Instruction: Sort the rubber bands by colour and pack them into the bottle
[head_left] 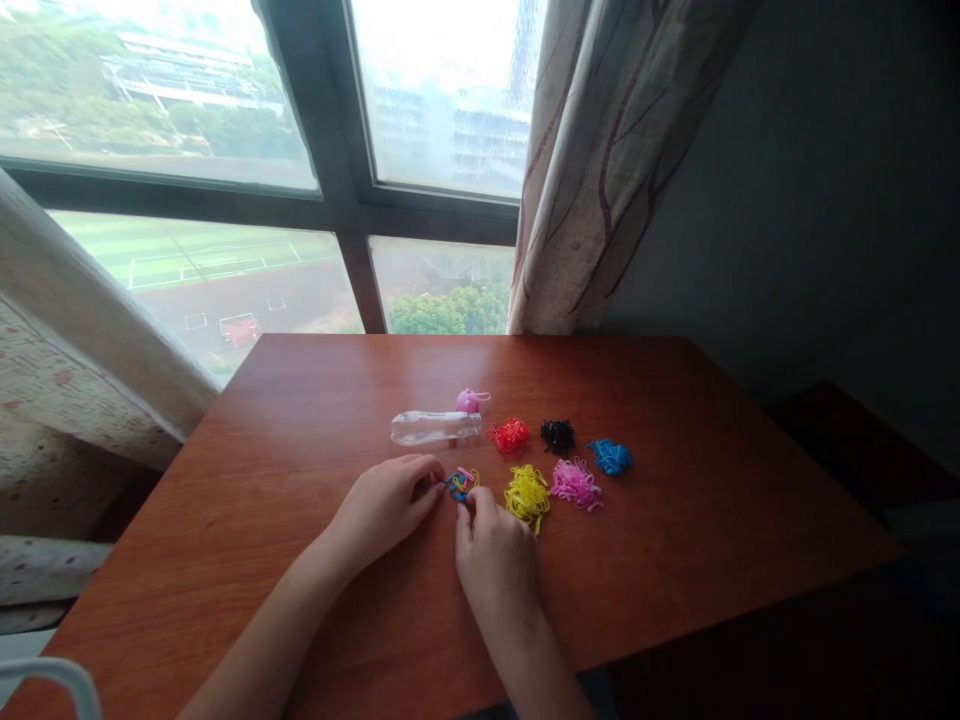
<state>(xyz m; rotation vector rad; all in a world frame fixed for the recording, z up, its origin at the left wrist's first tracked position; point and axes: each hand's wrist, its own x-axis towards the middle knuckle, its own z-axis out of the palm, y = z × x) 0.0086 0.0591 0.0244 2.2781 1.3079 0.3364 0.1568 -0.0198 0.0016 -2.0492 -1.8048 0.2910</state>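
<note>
A small mixed pile of blue, yellow and pink rubber bands (pixel 459 487) lies on the table between my two hands. My left hand (pixel 394 505) comes in from the left, its thumb and fingers pinched together at the pile's edge. From below, my right hand (pixel 496 550) reaches to the near right side of the same pile, fingers curled into a pinch. What sits between the fingertips of either hand is too small to make out. Just right of my right hand is a heap of yellow rubber bands (pixel 528 493).
Sorted heaps of pink (pixel 576 484), red (pixel 510 437), black (pixel 557 435) and blue bands (pixel 611 457) lie to the right. Beyond my hands, a clear plastic bottle (pixel 427 428) rests on its side near a pink cap (pixel 468 401) with a loop. The brown table (pixel 675 560) meets a window.
</note>
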